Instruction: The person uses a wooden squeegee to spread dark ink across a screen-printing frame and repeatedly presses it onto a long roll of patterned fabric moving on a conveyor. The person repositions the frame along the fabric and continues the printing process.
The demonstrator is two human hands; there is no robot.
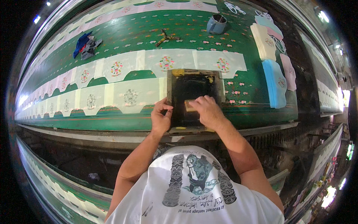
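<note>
A dark screen-printing frame [169, 84] lies flat over the near row of cloth pieces on the green table. At its left side my left hand [161, 116] is closed, with the fingers bent against the frame's edge. My right hand [209, 112] is wrapped round a small squeegee [190, 106] with a light wooden handle, inside the frame on the black ink-covered mesh. The squeegee's lower edge is hidden. Left of the frame, a pale cloth piece [128, 98] bears a dark outline print; behind it, another cloth piece [121, 67] has a coloured print.
On the green table [141, 28] stand a blue-grey pot [216, 25] and a branched brown object [166, 37]. Bunched dark rags [86, 45] lie at the far left. Folded blue cloths [274, 84] and cream cloths [263, 43] are stacked at the right edge. A rail [100, 136] runs along the front.
</note>
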